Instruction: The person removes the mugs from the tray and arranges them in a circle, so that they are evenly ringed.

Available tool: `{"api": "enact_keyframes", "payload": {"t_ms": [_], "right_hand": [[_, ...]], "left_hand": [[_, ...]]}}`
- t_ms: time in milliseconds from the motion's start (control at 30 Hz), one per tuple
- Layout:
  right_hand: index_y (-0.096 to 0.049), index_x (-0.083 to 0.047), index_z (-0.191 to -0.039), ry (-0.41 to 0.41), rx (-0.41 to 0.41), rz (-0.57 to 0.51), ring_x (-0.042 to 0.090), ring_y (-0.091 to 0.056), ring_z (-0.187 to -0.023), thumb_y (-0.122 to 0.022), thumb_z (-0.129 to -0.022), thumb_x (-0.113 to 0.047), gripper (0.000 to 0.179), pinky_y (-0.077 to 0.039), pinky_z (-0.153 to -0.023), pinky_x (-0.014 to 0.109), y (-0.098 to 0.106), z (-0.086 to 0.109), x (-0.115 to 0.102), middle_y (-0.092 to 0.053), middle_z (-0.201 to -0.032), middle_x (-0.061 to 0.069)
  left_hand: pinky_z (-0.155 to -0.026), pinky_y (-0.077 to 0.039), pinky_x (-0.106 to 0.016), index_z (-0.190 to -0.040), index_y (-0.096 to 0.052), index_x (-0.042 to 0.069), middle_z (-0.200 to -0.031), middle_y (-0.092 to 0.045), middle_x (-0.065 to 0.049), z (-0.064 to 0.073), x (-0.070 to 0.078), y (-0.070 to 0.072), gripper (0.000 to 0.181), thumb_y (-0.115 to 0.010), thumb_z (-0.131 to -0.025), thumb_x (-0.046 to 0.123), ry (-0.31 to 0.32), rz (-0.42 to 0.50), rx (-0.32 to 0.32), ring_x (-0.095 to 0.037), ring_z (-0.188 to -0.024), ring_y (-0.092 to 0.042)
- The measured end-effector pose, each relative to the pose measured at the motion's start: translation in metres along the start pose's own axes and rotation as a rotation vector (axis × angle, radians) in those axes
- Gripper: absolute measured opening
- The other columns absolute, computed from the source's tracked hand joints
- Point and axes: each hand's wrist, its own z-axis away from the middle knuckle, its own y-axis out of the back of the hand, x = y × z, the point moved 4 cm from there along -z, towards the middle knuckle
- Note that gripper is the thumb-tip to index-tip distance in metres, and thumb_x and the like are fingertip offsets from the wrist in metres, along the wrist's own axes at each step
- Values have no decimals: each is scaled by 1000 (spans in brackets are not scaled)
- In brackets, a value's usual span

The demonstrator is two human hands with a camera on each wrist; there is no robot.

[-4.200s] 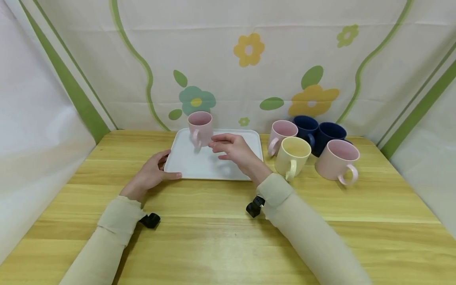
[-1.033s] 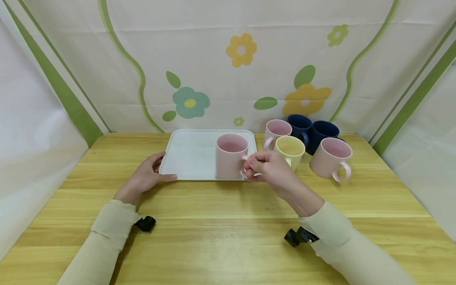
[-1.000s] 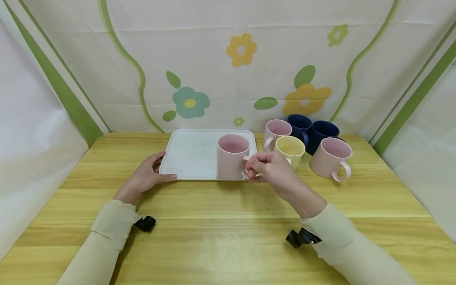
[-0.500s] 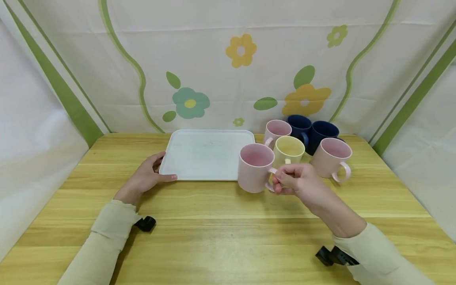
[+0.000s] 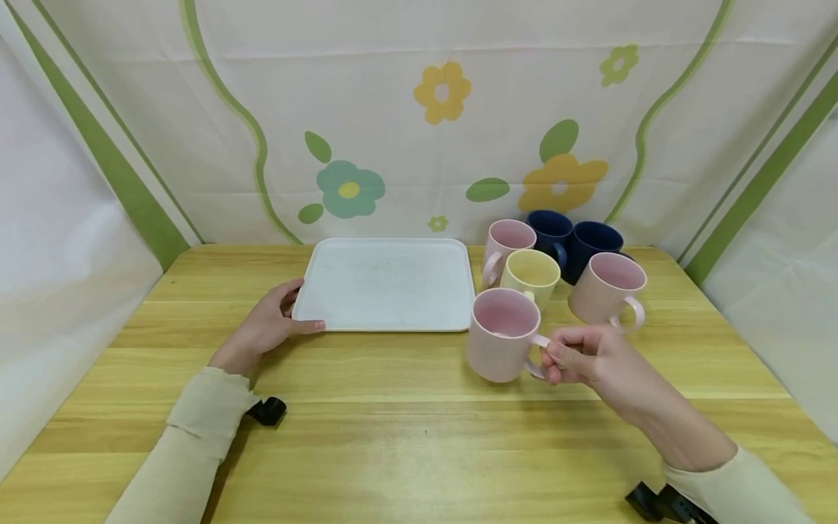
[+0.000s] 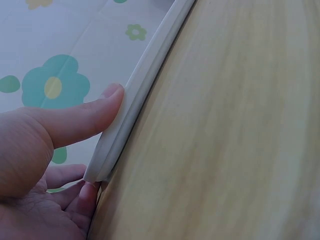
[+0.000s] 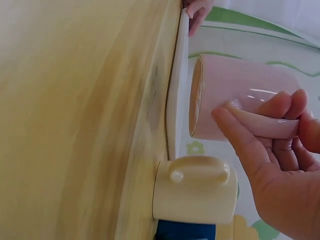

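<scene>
My right hand [image 5: 592, 367] pinches the handle of a pink mug [image 5: 500, 356], which is held upright above the table in front of the tray's right corner. In the right wrist view the mug's base [image 7: 196, 97] hangs apart from the wood. At the left, my left hand [image 5: 265, 324] holds the near left corner of a white rectangular tray [image 5: 386, 284]. Its thumb [image 6: 85, 120] lies along the front rim, and the other fingers bend against the tray's left side. Nothing stands on the tray.
Right of the tray stand a yellow mug [image 5: 533, 271], a pink mug [image 5: 511, 236], another pink mug [image 5: 599, 295] and two navy mugs [image 5: 550, 225], close together. The mug in hand overlaps the yellow one. A flowered cloth [image 5: 393, 109] hangs behind the wooden table [image 5: 360, 437].
My right hand has taken the pink mug from the tray's far left, lifted it, and carried it right and towards me, past the tray's edge. The left hand stays at the tray's corner.
</scene>
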Motion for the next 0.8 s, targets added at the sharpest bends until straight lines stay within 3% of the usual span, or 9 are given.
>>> {"api": "enact_keyframes", "payload": {"t_ms": [333,567,800], "right_hand": [[-61,6,-90,4,-7,-13,12,-64,-76,-48,-103,-5,22,-59,-76,30,27,28,14,-66,-84,-2],[-66,1,-93,29,12,-141,10,-66,-80,-42,-103,2,26,-59,-79,29,50,42,31,-69,-89,-1],[-64,8,-98,56,75,-236,14,-67,-83,-40,-103,4,25,-59,-81,31,66,45,41,-67,-88,5]], "left_hand": [[-112,-35,-54,-159,-8,8,-161,-24,-20,-1,-2,0,110,-82,-82,33,6,15,-5,-38,-139,-35],[-115,-31,-55,-159,-9,8,-162,-23,-19,-3,-3,0,109,-82,-82,33,3,5,-7,-38,-142,-32],[-115,-31,-55,-159,-10,7,-162,-23,-19,-2,-1,0,109,-82,-82,32,-1,12,-1,-38,-143,-32]]}}
